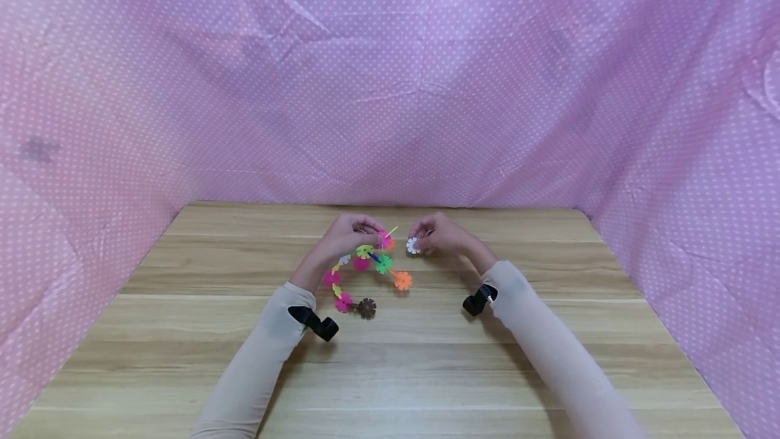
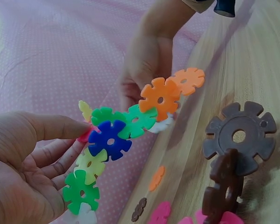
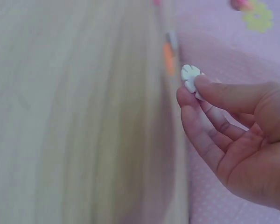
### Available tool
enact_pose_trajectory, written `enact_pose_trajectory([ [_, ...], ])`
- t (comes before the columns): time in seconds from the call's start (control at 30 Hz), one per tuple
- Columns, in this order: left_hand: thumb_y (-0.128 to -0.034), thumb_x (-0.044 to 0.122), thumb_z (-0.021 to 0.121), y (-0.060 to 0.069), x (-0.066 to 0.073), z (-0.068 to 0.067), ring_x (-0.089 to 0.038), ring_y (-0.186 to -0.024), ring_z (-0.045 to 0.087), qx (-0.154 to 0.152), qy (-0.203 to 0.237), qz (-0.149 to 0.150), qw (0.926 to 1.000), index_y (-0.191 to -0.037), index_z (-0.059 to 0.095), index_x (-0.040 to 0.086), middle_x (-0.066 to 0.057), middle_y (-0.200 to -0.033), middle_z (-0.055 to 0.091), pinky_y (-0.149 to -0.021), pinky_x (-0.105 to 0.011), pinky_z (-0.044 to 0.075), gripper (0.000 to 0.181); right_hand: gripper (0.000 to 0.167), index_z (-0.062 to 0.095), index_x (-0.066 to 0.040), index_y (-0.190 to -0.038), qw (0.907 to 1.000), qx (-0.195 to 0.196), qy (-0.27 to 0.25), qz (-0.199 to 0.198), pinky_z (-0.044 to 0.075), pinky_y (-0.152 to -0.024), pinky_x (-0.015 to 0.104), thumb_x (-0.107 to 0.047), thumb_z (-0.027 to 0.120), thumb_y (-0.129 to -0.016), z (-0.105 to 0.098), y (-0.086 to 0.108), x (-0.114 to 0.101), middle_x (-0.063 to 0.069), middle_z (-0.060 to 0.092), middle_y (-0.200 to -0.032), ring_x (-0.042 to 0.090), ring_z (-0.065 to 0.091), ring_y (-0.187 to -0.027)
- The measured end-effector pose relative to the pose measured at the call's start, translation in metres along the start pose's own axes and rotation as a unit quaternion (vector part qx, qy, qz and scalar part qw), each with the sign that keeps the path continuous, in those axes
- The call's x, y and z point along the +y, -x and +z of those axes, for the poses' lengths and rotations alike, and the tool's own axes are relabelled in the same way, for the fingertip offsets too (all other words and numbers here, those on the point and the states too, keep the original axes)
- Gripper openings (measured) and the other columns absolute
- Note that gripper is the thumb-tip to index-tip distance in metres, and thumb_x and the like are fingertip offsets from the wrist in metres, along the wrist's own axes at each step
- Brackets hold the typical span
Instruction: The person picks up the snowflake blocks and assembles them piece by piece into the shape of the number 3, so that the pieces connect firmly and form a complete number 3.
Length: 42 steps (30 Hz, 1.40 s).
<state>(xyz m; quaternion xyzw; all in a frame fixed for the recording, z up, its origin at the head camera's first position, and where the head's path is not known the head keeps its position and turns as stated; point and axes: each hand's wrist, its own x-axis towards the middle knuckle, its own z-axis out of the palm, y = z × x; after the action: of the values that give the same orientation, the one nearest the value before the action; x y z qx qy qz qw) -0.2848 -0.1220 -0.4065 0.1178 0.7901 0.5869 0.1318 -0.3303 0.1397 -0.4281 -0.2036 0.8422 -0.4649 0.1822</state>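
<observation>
My left hand pinches a pink notched flower disc between thumb and fingers. Linked to it is a curved chain of interlocking plastic discs: blue, green, yellow, orange and more. One branch ends in an orange disc, and a brown disc sits at the other end, nearer the front. To the right, apart from the chain, my right hand holds a white notched disc by its edge with thumb and fingertips. In the left wrist view the pink disc is mostly hidden.
Under the hands lies a wood-grain table. Pink dotted cloth hangs behind it and along both sides. A loose-looking orange disc and a small dark disc appear low in the left wrist view; whether they join the chain is unclear.
</observation>
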Motion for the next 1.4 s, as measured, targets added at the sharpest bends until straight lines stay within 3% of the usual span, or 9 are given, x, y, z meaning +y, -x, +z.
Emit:
enact_pose_trajectory([
  [0.3, -0.0914, 0.01, 0.074, 0.0, -0.003, 0.001, -0.018, -0.087, 0.068, 0.003, -0.003, 0.005, 1.0, -0.111, 0.072, 0.003, -0.008, -0.1, 0.073, -0.086, -0.034, 0.059, 0.021, 0.029, 0.067, 0.011, -0.117, 0.988, 0.074, -0.134, -0.022, 0.064, -0.083, 0.045, 0.003, 0.073, -0.089, 0.0, 0.01, -0.021, 0.01, 0.071, -0.093, 0.017, 0.071, -0.078],
  [0.67, -0.0914, 0.009, 0.074, 0.001, -0.004, 0.002, -0.018, -0.088, 0.069, -0.004, 0.001, 0.01, 0.9999, -0.113, 0.071, 0.003, -0.01, -0.102, 0.073, -0.083, -0.03, 0.059, 0.023, 0.028, 0.065, 0.012, -0.117, 0.9708, 0.118, -0.2, -0.059, 0.064, -0.077, 0.033, 0.004, 0.071, -0.09, 0.013, 0.013, -0.034, 0.003, 0.075, -0.09, 0.014, 0.073, -0.08],
  [0.8, -0.092, 0.012, 0.074, 0.001, -0.002, 0.002, -0.019, -0.091, 0.068, -0.001, -0.011, 0.008, 0.9999, -0.113, 0.072, 0.004, -0.01, -0.104, 0.073, -0.083, -0.03, 0.059, 0.023, 0.028, 0.065, 0.014, -0.116, 0.9667, 0.129, -0.21, -0.069, 0.064, -0.08, 0.039, 0.005, 0.071, -0.09, 0.015, 0.012, -0.035, 0.004, 0.075, -0.091, 0.013, 0.073, -0.079],
  [1.0, -0.0916, 0.01, 0.074, 0.0, -0.002, 0.001, -0.018, -0.087, 0.069, 0.001, -0.002, 0.011, 0.9999, -0.112, 0.072, 0.003, -0.009, -0.1, 0.074, -0.081, -0.029, 0.059, 0.022, 0.028, 0.065, 0.013, -0.116, 0.9712, 0.126, -0.19, -0.07, 0.062, -0.084, 0.05, 0.004, 0.071, -0.09, 0.017, 0.012, -0.037, 0.008, 0.075, -0.092, 0.013, 0.073, -0.077],
  [1.3, -0.0922, 0.007, 0.073, 0.0, -0.004, 0.0, -0.021, -0.087, 0.072, -0.011, 0.013, 0.012, 0.9998, -0.112, 0.072, 0.0, -0.011, -0.098, 0.075, -0.084, -0.032, 0.06, 0.021, 0.027, 0.066, 0.013, -0.115, 0.9729, 0.125, -0.18, -0.073, 0.065, -0.076, 0.037, 0.003, 0.071, -0.091, 0.02, 0.009, -0.035, 0.014, 0.076, -0.093, 0.012, 0.072, -0.075],
  [1.4, -0.0944, 0.009, 0.071, 0.0, -0.004, -0.001, -0.021, -0.091, 0.073, -0.02, 0.009, -0.002, 0.9998, -0.115, 0.072, 0.001, -0.013, -0.104, 0.075, -0.089, -0.033, 0.059, 0.022, 0.026, 0.067, 0.013, -0.115, 0.9724, 0.128, -0.179, -0.077, 0.065, -0.078, 0.04, 0.003, 0.071, -0.091, 0.021, 0.008, -0.034, 0.016, 0.076, -0.095, 0.011, 0.073, -0.075],
])
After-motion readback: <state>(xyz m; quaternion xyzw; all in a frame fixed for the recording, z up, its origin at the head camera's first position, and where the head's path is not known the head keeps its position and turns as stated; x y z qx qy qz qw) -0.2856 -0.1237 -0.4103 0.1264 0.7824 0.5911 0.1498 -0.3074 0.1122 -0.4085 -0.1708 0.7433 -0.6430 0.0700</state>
